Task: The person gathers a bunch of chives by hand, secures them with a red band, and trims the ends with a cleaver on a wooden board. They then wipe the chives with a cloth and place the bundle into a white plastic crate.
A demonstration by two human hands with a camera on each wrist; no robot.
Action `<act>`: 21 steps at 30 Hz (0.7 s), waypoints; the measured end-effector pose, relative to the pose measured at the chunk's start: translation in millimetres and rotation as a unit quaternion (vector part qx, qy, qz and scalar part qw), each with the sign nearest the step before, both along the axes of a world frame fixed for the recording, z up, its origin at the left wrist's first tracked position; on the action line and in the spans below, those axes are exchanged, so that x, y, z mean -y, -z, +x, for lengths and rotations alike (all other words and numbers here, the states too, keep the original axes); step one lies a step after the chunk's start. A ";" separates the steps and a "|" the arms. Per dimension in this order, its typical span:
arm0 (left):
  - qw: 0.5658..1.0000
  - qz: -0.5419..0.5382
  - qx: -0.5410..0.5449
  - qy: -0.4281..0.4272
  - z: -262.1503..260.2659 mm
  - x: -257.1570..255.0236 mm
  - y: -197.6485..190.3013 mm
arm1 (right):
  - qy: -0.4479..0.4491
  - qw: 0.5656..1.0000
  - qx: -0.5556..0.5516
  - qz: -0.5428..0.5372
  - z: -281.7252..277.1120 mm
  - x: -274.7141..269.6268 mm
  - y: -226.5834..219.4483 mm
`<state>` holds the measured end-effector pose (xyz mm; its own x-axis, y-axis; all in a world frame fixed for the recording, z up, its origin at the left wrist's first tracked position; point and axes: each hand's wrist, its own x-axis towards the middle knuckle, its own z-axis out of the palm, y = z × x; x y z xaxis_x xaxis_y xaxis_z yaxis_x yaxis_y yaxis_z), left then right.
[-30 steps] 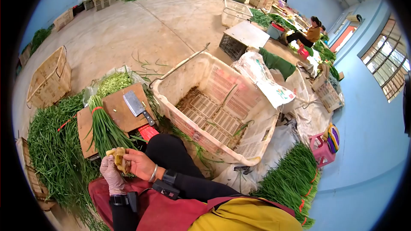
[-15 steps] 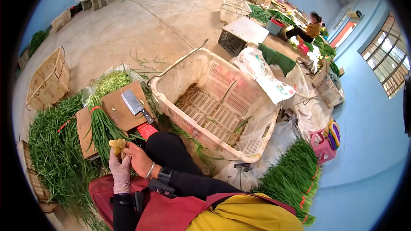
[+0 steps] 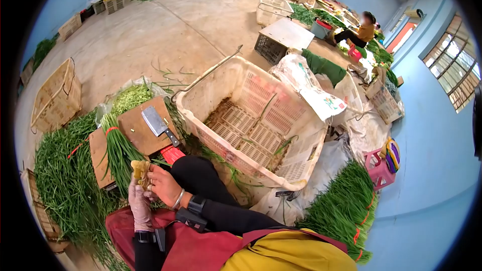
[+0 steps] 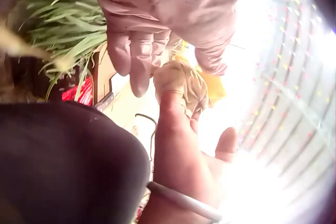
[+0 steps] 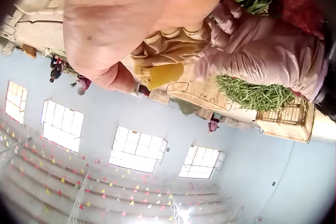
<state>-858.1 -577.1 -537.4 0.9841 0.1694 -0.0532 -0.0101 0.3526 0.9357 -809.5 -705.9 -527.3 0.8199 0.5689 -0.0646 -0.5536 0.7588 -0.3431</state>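
Observation:
Both hands meet over the lap at a crumpled yellowish glove [image 3: 140,167]. My left hand [image 3: 139,205], in a thin translucent glove, pinches its lower side. My right hand [image 3: 166,187], bare with a bangle at the wrist, grips it from the other side. In the left wrist view the wrinkled glove [image 4: 181,83] bunches over the right hand's fingers, its thumb sticking out bare. A bright yellow part [image 5: 166,75] pokes out below the folds in the right wrist view. Beside the hands, a banded bunch of green stalks [image 3: 120,145] lies on a wooden board [image 3: 143,133].
A cleaver [image 3: 157,123] lies on the board, near chopped pale stalks [image 3: 131,99]. Ahead stands a large dirty white crate [image 3: 211,138]. Loose greens [image 3: 65,160] pile up at left; banded greens [image 3: 336,206] lie at right beside a pink stool [image 3: 376,173]. A person [image 3: 364,32] sits farther back.
The left hand's fingers have shifted on the yellowish glove, and the glove has turned more upright between the hands. The right hand has stayed close beside it. The head view has shifted slightly.

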 end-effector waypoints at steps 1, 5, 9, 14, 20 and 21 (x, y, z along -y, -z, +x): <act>0.997 -0.055 -0.041 0.030 0.0 0.0 2.6 | 0.018 1.000 0.010 0.012 2.2 -3.5 3.6; 0.997 -0.029 -0.060 0.039 -4.2 2.2 17.0 | 0.047 0.998 0.035 0.023 1.1 -11.2 12.4; 0.995 -0.060 -0.073 0.028 -7.0 3.8 1.9 | 0.044 0.997 0.012 0.060 -0.2 -8.2 5.2; 0.996 0.048 -0.045 0.058 -9.9 -14.4 -1.3 | 0.020 0.996 -0.029 0.082 -1.7 1.5 -1.9; 0.962 0.240 0.110 -0.067 -6.3 -6.2 17.1 | 0.033 0.990 -0.048 0.128 -1.7 0.1 -4.3; 0.962 0.242 0.107 -0.065 -4.0 -7.9 14.4 | 0.033 0.990 -0.051 0.130 -3.8 -2.2 -3.9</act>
<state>-862.0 -569.3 -551.8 0.9322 0.2465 0.2650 -0.2361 -0.1406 0.9615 -813.3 -703.7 -523.4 0.8528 0.5221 -0.0082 -0.5211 0.8500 -0.0769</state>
